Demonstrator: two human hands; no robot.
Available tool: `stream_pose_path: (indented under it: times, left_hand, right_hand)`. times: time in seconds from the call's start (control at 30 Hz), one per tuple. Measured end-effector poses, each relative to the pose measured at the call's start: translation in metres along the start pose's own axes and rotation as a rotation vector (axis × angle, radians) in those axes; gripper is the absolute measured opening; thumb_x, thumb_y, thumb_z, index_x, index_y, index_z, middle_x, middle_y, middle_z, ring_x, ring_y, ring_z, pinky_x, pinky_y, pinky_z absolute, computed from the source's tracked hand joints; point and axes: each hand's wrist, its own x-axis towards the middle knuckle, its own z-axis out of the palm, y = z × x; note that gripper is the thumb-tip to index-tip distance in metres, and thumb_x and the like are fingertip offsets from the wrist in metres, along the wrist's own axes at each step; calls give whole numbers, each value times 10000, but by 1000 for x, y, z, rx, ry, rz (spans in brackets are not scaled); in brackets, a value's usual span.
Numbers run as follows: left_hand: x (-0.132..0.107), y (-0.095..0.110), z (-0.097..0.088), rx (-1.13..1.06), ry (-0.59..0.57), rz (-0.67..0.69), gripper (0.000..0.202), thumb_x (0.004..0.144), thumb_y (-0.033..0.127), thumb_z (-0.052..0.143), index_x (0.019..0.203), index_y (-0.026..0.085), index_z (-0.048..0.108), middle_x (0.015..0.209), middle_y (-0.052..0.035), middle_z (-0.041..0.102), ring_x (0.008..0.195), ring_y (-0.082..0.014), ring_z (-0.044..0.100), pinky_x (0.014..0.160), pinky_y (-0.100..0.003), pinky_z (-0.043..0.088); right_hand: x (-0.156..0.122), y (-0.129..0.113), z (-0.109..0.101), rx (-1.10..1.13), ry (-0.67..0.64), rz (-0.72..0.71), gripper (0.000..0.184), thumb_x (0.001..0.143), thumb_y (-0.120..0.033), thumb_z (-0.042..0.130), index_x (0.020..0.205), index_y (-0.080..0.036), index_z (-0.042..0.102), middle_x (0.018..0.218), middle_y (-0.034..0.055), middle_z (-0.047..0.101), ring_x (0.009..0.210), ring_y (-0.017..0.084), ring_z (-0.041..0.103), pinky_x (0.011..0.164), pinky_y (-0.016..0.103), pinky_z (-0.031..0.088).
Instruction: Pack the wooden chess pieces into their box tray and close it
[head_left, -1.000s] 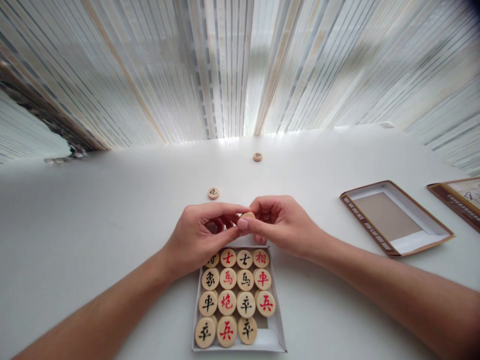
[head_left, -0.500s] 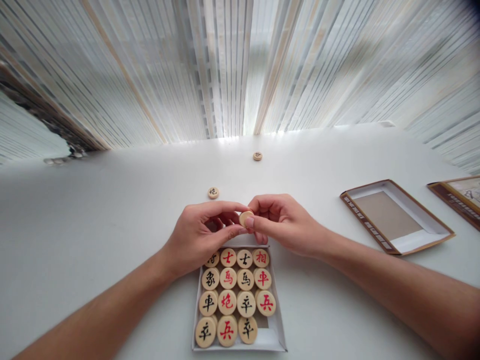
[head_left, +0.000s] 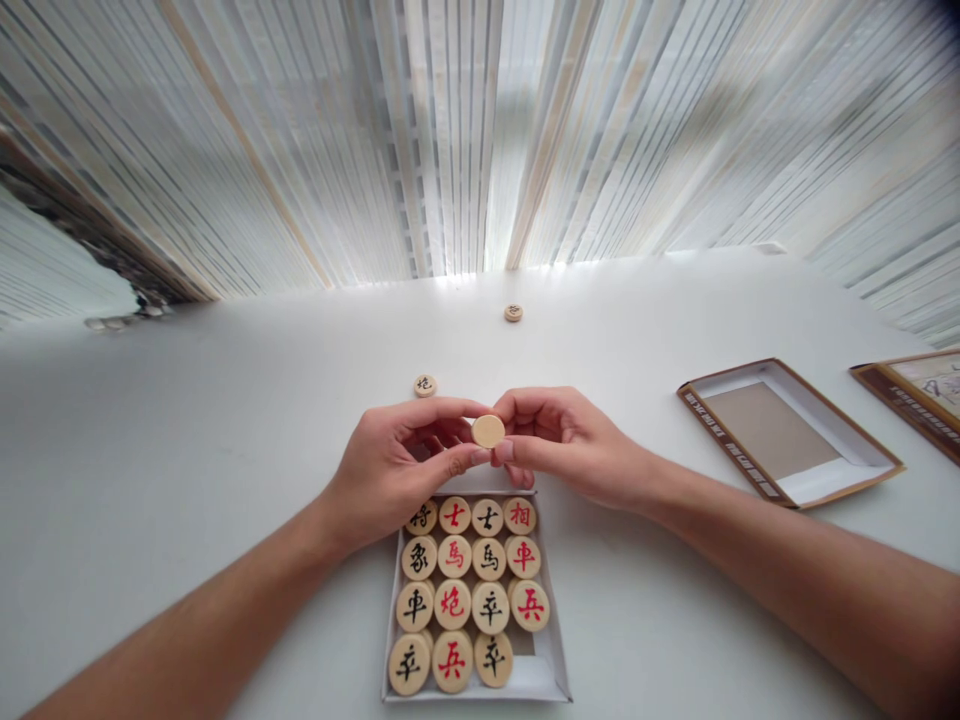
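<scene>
A round wooden Chinese chess piece (head_left: 488,431), its plain face toward me, is pinched between the fingertips of my left hand (head_left: 409,450) and my right hand (head_left: 559,435). Both hands are closed on its edges, above the far end of a white box tray (head_left: 551,665). Rows of chess pieces (head_left: 453,606) marked in red or black characters fill most of that tray. Its near right corner holds no piece on top. Just beyond my left hand lies a loose black-marked piece (head_left: 425,385). Another loose piece (head_left: 513,313) lies farther back.
To the right on the white table (head_left: 225,420) lies a brown-edged box lid (head_left: 787,430), its inside facing up. A second brown box part (head_left: 915,390) is cut off by the right edge. Striped curtains (head_left: 465,140) hang behind the table.
The held piece has turned so its whole plain face shows; my right thumb has slid off that face to its edge. Both hands stay nearly in place.
</scene>
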Motion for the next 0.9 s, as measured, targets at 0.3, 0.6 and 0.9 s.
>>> stream_pose_path:
  times: [0.3, 0.6, 0.9]
  left_hand:
    - [1, -1, 1, -20, -14, 7, 202, 909, 240, 775, 1103, 189, 794, 787, -32, 763, 650, -121, 663, 603, -213, 544]
    - [2, -1, 0, -24, -25, 7, 236, 882, 176, 769, 1116, 185, 796, 810, -35, 756, 683, -124, 670, 609, -207, 538]
    - [4, -1, -2, -86, -12, -26, 298, 847, 197, 826, 1142, 163, 806, 851, -59, 795, 718, -139, 708, 671, -226, 593]
  right_hand:
    - [1, 9, 3, -16, 27, -57, 271, 763, -270, 891, 816, -150, 654, 646, -39, 596, 583, 96, 520, 529, 220, 386]
    - [0, 9, 5, -65, 70, -66, 260, 778, -263, 886, 814, -147, 656, 634, -39, 603, 564, 90, 531, 515, 209, 404]
    - [1, 3, 0, -10, 29, -59, 280, 844, -382, 840, 844, -127, 725, 720, 19, 709, 550, 99, 620, 537, 220, 514]
